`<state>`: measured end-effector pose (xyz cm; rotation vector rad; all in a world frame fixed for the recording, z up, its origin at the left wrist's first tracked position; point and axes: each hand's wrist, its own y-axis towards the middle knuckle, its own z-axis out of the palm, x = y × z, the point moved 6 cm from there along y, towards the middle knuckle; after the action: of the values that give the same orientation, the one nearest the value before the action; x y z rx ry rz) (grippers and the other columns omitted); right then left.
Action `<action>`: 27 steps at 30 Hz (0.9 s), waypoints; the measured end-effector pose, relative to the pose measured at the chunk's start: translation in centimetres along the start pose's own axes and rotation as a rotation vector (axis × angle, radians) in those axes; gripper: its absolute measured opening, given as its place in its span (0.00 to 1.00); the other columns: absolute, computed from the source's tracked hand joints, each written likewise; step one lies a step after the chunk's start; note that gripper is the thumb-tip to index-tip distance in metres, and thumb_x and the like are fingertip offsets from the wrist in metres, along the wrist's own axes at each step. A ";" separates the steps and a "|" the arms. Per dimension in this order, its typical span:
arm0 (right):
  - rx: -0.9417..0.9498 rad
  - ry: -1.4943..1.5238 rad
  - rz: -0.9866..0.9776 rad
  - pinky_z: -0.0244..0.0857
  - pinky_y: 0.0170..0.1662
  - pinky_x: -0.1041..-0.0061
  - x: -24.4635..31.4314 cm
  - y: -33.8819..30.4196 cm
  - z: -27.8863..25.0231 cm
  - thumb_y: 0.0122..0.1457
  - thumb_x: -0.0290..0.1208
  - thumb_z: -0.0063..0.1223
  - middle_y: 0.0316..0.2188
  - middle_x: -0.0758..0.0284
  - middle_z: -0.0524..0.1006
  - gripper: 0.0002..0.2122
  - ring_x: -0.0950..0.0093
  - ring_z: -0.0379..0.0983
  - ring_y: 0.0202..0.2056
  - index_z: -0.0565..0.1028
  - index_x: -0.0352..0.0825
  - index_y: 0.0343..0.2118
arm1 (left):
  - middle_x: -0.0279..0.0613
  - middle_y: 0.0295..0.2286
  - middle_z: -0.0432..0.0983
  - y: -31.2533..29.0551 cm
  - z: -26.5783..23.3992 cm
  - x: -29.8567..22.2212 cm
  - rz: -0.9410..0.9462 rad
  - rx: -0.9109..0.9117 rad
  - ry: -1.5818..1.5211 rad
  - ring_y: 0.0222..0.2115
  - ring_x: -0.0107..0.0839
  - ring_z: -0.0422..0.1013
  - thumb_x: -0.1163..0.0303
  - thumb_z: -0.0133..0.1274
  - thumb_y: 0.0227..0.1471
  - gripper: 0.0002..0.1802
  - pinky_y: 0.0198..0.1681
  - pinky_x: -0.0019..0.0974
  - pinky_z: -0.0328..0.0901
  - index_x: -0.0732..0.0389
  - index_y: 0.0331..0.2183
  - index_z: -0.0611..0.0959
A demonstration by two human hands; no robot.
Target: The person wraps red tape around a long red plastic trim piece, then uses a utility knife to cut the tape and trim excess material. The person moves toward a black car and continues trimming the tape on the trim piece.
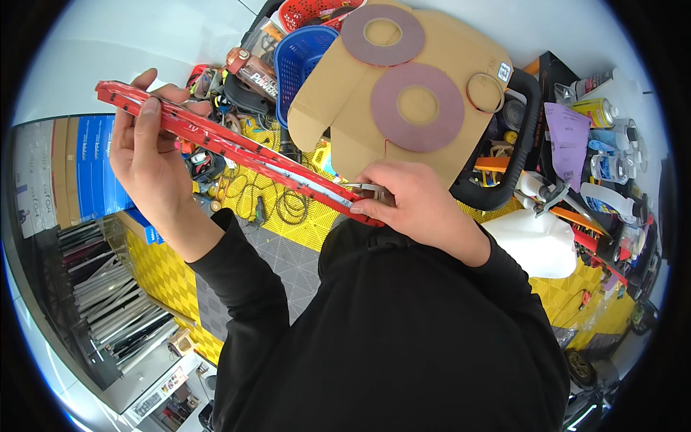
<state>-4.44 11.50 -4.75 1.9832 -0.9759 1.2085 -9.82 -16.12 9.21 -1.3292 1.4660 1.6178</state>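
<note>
Workshop flooring in yellow and grey tiles (270, 263) spreads beneath a wearer in black, with cluttered gear around the edges. Ahead lies a large sheet of brown cardboard (464, 47). Across the left and centre, in front of it, a long narrow strip (248, 160) is held in the air, slanting down from upper left to the middle; its edges are bright red and its centre pale. Beyond it stands a blue plastic basket (299, 61); at right is a white plastic jug (536, 241). Two flat mauve tape rolls (450, 108) rest on the cardboard.

Red lining appears to be already in place along most of the strip; whether any stretch remains bare cannot be told. Work seems to be centred on the lower end.

The left hand (147, 140) is raised, gripping the upper end with its thumb on the front face and fingers behind. The right hand (414, 201) bends inward at the lower end, thumb against the strip, fingers curled around a small metal tool (371, 188), possibly scissors.
</note>
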 end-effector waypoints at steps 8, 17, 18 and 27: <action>-0.046 0.013 0.143 0.67 0.33 0.72 1.0 -0.8 -1.4 0.60 0.29 0.65 0.30 0.63 0.77 0.09 0.70 0.74 0.28 0.78 0.31 0.40 | 0.54 0.34 0.82 -0.6 -0.9 0.1 0.045 -0.075 -0.013 0.31 0.43 0.84 0.76 0.47 0.66 0.19 0.30 0.32 0.77 0.77 0.54 0.72; -0.127 0.338 0.305 0.57 0.31 0.80 0.7 -1.4 -3.2 0.60 0.26 0.66 0.24 0.74 0.67 0.08 0.84 0.62 0.26 0.75 0.32 0.32 | 0.55 0.36 0.81 -1.4 -1.7 -0.3 0.127 -0.104 -0.005 0.33 0.44 0.82 0.77 0.47 0.66 0.19 0.40 0.42 0.80 0.77 0.55 0.71; -0.108 0.373 0.289 0.54 0.31 0.80 0.4 -1.3 -3.2 0.62 0.27 0.65 0.24 0.76 0.65 0.08 0.86 0.59 0.26 0.74 0.33 0.31 | 0.56 0.35 0.81 -1.4 -1.7 -0.5 0.140 -0.128 0.026 0.32 0.44 0.83 0.77 0.46 0.66 0.18 0.38 0.41 0.80 0.77 0.54 0.71; -0.048 0.372 0.388 0.51 0.30 0.79 -0.2 -1.4 -2.1 0.64 0.30 0.60 0.24 0.76 0.64 0.10 0.85 0.56 0.26 0.71 0.32 0.30 | 0.58 0.36 0.81 -1.8 -1.3 -1.2 0.171 -0.126 -0.168 0.32 0.49 0.83 0.77 0.49 0.65 0.20 0.41 0.49 0.80 0.78 0.54 0.71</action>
<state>-4.34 13.96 -4.27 1.4929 -1.2077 1.6725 -7.40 -16.74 9.75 -1.1275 1.4276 1.9107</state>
